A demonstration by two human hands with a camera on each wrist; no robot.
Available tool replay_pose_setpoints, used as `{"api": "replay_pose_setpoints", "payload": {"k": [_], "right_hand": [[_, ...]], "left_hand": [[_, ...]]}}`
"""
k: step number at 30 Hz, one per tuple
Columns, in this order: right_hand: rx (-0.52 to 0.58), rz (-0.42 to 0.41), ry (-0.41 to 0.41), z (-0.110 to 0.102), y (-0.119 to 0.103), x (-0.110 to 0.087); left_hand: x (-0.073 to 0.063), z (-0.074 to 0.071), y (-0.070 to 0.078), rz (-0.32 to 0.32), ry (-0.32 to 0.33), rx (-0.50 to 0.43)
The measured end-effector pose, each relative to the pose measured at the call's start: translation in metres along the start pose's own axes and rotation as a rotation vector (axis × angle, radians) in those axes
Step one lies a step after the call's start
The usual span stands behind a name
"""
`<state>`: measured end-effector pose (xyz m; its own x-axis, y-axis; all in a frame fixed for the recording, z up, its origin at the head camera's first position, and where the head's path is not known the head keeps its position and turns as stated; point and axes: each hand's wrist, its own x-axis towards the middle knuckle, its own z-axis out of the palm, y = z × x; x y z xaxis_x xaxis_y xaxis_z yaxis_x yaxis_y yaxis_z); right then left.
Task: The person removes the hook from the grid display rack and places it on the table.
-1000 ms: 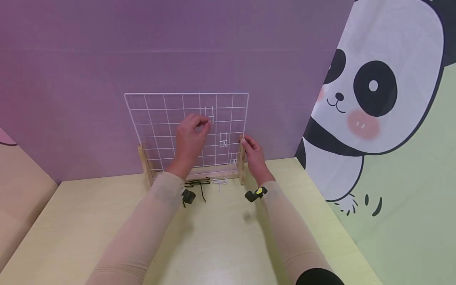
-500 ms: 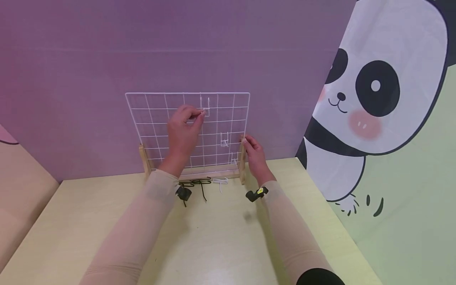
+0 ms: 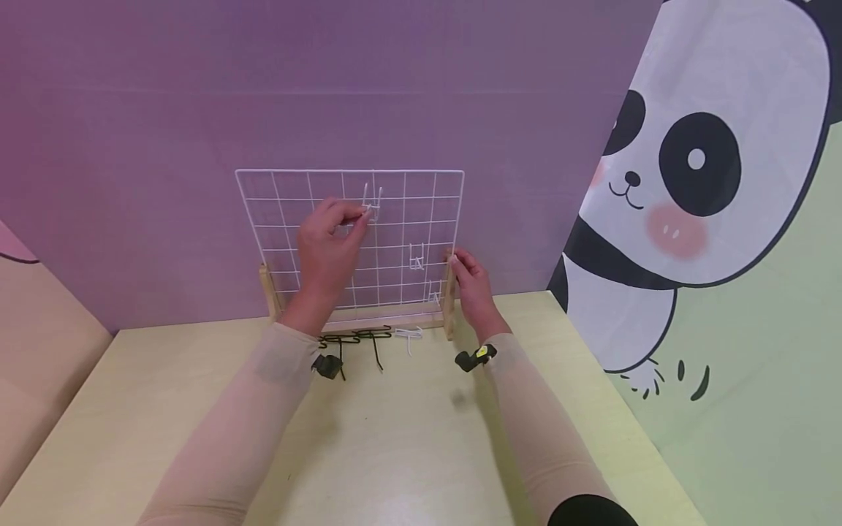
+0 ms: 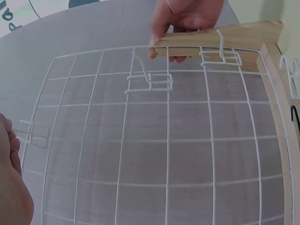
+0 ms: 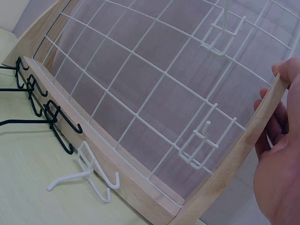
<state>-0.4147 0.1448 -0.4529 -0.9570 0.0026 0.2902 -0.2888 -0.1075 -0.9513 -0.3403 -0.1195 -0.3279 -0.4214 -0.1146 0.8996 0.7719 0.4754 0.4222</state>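
Observation:
My left hand (image 3: 327, 252) pinches the stem of a white wire hook (image 3: 373, 206) between thumb and fingertips, at the upper middle of a white wire grid panel (image 3: 296, 170). In the left wrist view, the prongs of that hook (image 4: 38, 135) overlap the panel's top edge; whether they touch the wire I cannot tell. My right hand (image 3: 473, 292) holds the wooden upright (image 5: 243, 140) at the panel's right side, thumb on one face and fingers on the other. Two more white hooks hang on the grid, a middle hook (image 5: 222, 35) and a lower hook (image 5: 199, 143).
Along the front of the wooden base (image 5: 126, 192) a loose white hook (image 3: 409, 333) leans beside several black hooks (image 3: 373, 334). The stand's left upright (image 3: 268, 291) is wooden too. A purple wall (image 3: 395, 88) rises behind the pale table (image 3: 395, 453).
My left hand has carried the white hook leftward along the upper grid, rising and then dipping slightly. The right hand stays on the upright.

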Motion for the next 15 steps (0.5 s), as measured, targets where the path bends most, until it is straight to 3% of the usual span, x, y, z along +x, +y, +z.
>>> {"api": "replay_pose_setpoints", "payload": {"k": [15], "right_hand": [[-0.012,-0.007,0.005,0.002,-0.002,-0.001]], "left_hand": [[-0.027,-0.022,-0.001,0.034,-0.071,0.104]]}}
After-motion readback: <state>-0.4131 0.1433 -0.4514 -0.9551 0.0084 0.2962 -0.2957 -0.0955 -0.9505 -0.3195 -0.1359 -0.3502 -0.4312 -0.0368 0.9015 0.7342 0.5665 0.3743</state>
